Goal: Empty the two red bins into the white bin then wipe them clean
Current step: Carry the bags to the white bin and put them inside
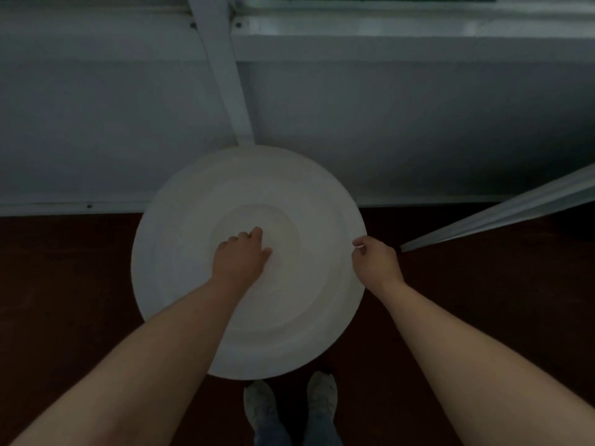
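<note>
A round white lid (193, 220) covers the white bin, which stands on the dark red floor right in front of me. My left hand (241, 259) sits on the lid's raised middle with its fingers curled round something there, probably a knob that the hand hides. My right hand (375, 260) pinches the lid's right rim between thumb and fingers. No red bin is in view.
A pale wall (418, 123) with a slanted metal brace (225, 75) rises just behind the bin. A second metal bar (499, 214) slants down to the floor at the right. My two shoes (289, 403) stand at the bin's near side.
</note>
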